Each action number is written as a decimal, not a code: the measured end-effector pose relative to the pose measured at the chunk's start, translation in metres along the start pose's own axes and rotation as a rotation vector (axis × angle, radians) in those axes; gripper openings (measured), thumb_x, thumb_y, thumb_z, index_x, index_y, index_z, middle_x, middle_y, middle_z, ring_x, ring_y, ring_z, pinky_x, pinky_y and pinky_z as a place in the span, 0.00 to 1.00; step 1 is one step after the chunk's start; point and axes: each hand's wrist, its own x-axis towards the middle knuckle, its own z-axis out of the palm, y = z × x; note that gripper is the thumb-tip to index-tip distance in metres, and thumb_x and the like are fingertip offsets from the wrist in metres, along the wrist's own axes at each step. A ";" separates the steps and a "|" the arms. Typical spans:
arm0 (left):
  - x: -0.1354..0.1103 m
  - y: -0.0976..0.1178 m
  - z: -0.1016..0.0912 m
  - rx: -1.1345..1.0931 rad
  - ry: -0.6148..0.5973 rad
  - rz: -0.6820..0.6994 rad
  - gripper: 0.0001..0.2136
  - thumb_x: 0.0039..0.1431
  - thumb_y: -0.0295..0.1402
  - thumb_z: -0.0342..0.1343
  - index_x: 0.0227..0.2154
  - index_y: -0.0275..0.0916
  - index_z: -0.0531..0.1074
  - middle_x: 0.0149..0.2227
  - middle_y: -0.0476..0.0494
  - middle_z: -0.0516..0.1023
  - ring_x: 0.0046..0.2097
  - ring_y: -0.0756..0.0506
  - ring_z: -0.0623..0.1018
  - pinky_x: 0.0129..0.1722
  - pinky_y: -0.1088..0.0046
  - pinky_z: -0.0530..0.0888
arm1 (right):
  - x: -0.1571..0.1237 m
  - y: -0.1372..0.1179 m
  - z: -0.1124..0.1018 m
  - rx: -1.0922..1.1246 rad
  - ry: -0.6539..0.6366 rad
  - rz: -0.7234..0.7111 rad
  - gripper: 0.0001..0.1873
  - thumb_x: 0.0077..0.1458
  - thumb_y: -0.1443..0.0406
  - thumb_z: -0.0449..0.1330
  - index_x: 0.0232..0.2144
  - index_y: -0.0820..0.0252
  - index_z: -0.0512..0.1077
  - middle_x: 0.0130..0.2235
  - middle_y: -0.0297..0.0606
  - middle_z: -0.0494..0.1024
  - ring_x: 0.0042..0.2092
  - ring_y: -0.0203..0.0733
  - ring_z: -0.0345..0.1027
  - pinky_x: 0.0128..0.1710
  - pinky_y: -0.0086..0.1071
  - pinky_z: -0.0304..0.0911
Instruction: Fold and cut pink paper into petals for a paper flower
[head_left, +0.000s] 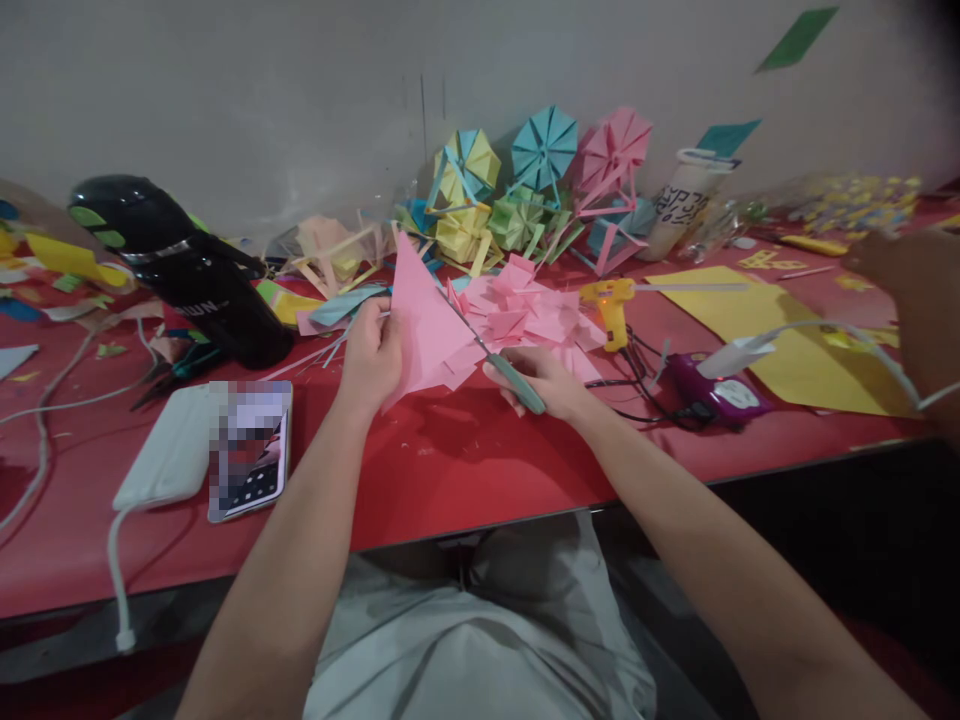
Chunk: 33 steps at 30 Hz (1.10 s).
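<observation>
My left hand (373, 352) is closed on the left edge of a folded pink paper sheet (422, 325), holding it raised above the red table. In my right hand (546, 380) is a green-handled utility knife (516, 382), its long thin blade pointing up and left. The blade lies along the paper's sloping right edge; I cannot tell how far it reaches into the fold. Right behind the sheet is a heap of pink paper pieces (517, 305).
Folded-paper wheels (544, 148) stand against the wall. A yellow glue gun (611, 308), purple power socket (716, 390) and yellow sheet (795, 350) are to the right, beside another person's arm (919, 290). A black bottle (199, 280), phone (259, 450) and white power bank (169, 445) are left.
</observation>
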 end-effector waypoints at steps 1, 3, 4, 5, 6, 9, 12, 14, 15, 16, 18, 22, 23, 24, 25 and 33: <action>0.000 0.000 0.000 -0.002 -0.003 -0.003 0.10 0.67 0.42 0.54 0.36 0.41 0.70 0.34 0.46 0.74 0.35 0.46 0.73 0.40 0.66 0.71 | 0.000 0.000 0.000 0.002 0.000 -0.001 0.30 0.46 0.40 0.67 0.23 0.57 0.62 0.17 0.28 0.68 0.16 0.30 0.62 0.16 0.26 0.56; 0.000 0.000 0.000 0.007 -0.008 -0.007 0.09 0.67 0.41 0.54 0.36 0.41 0.70 0.34 0.46 0.74 0.36 0.46 0.74 0.41 0.66 0.70 | 0.000 0.000 0.000 0.004 -0.005 -0.008 0.30 0.46 0.41 0.67 0.23 0.57 0.62 0.17 0.28 0.68 0.16 0.30 0.62 0.16 0.26 0.56; 0.000 0.000 0.000 0.016 -0.010 -0.009 0.09 0.66 0.40 0.54 0.36 0.41 0.70 0.35 0.46 0.74 0.37 0.46 0.74 0.41 0.66 0.70 | 0.000 0.000 0.000 0.004 -0.006 -0.012 0.29 0.47 0.41 0.68 0.23 0.57 0.62 0.17 0.28 0.68 0.16 0.31 0.62 0.16 0.26 0.56; 0.000 0.001 0.000 0.024 -0.012 -0.011 0.08 0.66 0.40 0.54 0.36 0.41 0.70 0.35 0.46 0.74 0.37 0.46 0.74 0.42 0.66 0.70 | 0.000 0.000 0.000 0.002 -0.005 -0.014 0.29 0.47 0.42 0.68 0.23 0.58 0.62 0.17 0.28 0.68 0.16 0.31 0.62 0.16 0.26 0.56; 0.000 0.001 0.000 0.030 -0.015 -0.014 0.08 0.66 0.40 0.54 0.36 0.41 0.69 0.35 0.46 0.74 0.38 0.45 0.74 0.43 0.66 0.70 | 0.000 0.000 0.000 0.000 -0.003 -0.012 0.29 0.47 0.42 0.68 0.23 0.58 0.62 0.17 0.29 0.69 0.16 0.31 0.62 0.16 0.26 0.56; 0.000 0.004 -0.001 0.030 -0.032 -0.021 0.08 0.67 0.39 0.53 0.36 0.41 0.69 0.36 0.46 0.75 0.38 0.45 0.74 0.43 0.66 0.71 | 0.000 0.000 0.000 -0.008 0.004 0.000 0.30 0.47 0.41 0.67 0.23 0.58 0.62 0.17 0.29 0.69 0.16 0.31 0.62 0.16 0.26 0.55; -0.001 0.006 -0.001 0.032 -0.044 -0.021 0.08 0.67 0.39 0.53 0.36 0.40 0.69 0.36 0.45 0.75 0.38 0.45 0.75 0.42 0.66 0.71 | 0.001 0.001 0.000 0.005 0.005 -0.006 0.30 0.46 0.40 0.67 0.23 0.58 0.62 0.17 0.28 0.69 0.16 0.30 0.62 0.16 0.26 0.55; -0.001 0.007 -0.001 0.031 -0.046 -0.029 0.07 0.67 0.38 0.53 0.36 0.40 0.69 0.36 0.45 0.75 0.39 0.45 0.75 0.43 0.66 0.70 | 0.001 0.002 0.000 0.015 0.002 -0.012 0.30 0.47 0.41 0.68 0.23 0.57 0.62 0.17 0.28 0.68 0.16 0.30 0.62 0.16 0.26 0.55; -0.001 0.008 -0.001 0.027 -0.047 -0.035 0.07 0.67 0.38 0.53 0.36 0.40 0.68 0.35 0.45 0.75 0.39 0.45 0.75 0.43 0.66 0.70 | 0.001 0.002 0.000 0.015 0.000 -0.013 0.29 0.47 0.41 0.68 0.23 0.57 0.62 0.17 0.28 0.68 0.16 0.31 0.62 0.16 0.26 0.55; -0.001 0.008 -0.001 0.022 -0.048 -0.040 0.07 0.66 0.37 0.53 0.36 0.40 0.68 0.35 0.45 0.75 0.39 0.45 0.75 0.43 0.66 0.70 | 0.001 0.002 0.000 0.014 -0.002 -0.011 0.29 0.47 0.42 0.68 0.23 0.57 0.62 0.17 0.28 0.68 0.16 0.31 0.62 0.16 0.27 0.55; -0.001 0.009 -0.001 0.013 -0.049 -0.048 0.06 0.66 0.36 0.52 0.36 0.40 0.68 0.35 0.45 0.75 0.38 0.46 0.75 0.43 0.66 0.71 | 0.001 0.000 0.000 0.009 -0.004 -0.002 0.28 0.48 0.43 0.68 0.23 0.57 0.62 0.17 0.28 0.68 0.16 0.31 0.61 0.17 0.27 0.55; -0.001 0.009 -0.001 0.030 -0.045 -0.059 0.05 0.66 0.35 0.53 0.36 0.40 0.69 0.35 0.45 0.75 0.39 0.45 0.75 0.43 0.66 0.71 | 0.001 -0.002 0.000 -0.010 0.003 0.018 0.28 0.47 0.43 0.68 0.23 0.57 0.62 0.18 0.28 0.68 0.17 0.31 0.61 0.17 0.28 0.55; -0.001 0.009 -0.002 0.035 -0.045 -0.062 0.05 0.65 0.35 0.53 0.36 0.40 0.69 0.36 0.45 0.76 0.39 0.45 0.75 0.44 0.66 0.71 | 0.001 -0.002 0.001 -0.015 0.006 0.020 0.28 0.47 0.43 0.68 0.23 0.57 0.63 0.18 0.28 0.69 0.17 0.31 0.61 0.17 0.28 0.55; -0.001 0.009 -0.002 0.036 -0.045 -0.066 0.05 0.65 0.35 0.53 0.36 0.40 0.69 0.36 0.45 0.76 0.39 0.45 0.75 0.44 0.65 0.71 | 0.001 -0.002 0.001 -0.018 0.008 0.019 0.28 0.47 0.43 0.68 0.23 0.57 0.62 0.18 0.29 0.69 0.17 0.31 0.61 0.17 0.28 0.55; -0.001 0.009 -0.002 0.033 -0.045 -0.070 0.05 0.66 0.36 0.53 0.36 0.40 0.69 0.36 0.45 0.76 0.40 0.45 0.75 0.44 0.65 0.71 | 0.001 -0.001 0.001 -0.017 0.009 0.015 0.28 0.47 0.43 0.68 0.22 0.57 0.62 0.18 0.29 0.69 0.17 0.31 0.61 0.17 0.28 0.55; -0.001 0.012 0.000 0.001 -0.083 -0.061 0.08 0.66 0.39 0.53 0.37 0.41 0.69 0.36 0.44 0.78 0.38 0.44 0.76 0.42 0.64 0.71 | 0.001 0.003 0.001 0.000 0.012 -0.002 0.28 0.48 0.43 0.68 0.24 0.57 0.63 0.18 0.28 0.68 0.17 0.32 0.62 0.17 0.27 0.56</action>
